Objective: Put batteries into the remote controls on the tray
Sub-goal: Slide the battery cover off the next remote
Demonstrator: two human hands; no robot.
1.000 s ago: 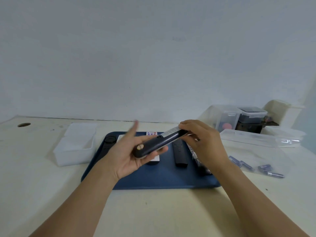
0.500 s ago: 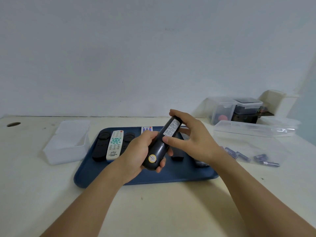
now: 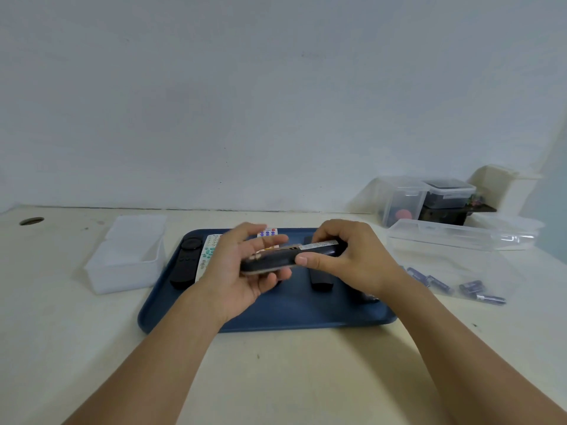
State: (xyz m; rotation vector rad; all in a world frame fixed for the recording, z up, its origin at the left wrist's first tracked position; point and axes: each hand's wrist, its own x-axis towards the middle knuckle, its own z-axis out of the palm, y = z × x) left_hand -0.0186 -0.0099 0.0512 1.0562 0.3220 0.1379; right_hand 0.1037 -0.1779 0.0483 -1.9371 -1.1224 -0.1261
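I hold a black remote crosswise above the blue tray, its back with a white label facing up. My left hand cradles its left end in the palm with the fingers loosely around it. My right hand grips its right end, thumb pressed on the near side. On the tray lie a black remote, a white remote with coloured buttons and another black remote. Several blue batteries lie on the table to the right of the tray.
A shallow white box stands left of the tray. A clear plastic lid or box sits at the right, with clear containers and dark items behind it by the wall. A round hole is in the table's far left.
The black remote has turned from pointing away from me to lying crosswise. My left hand has loosened under its left end, and my right hand has shifted to its right end.
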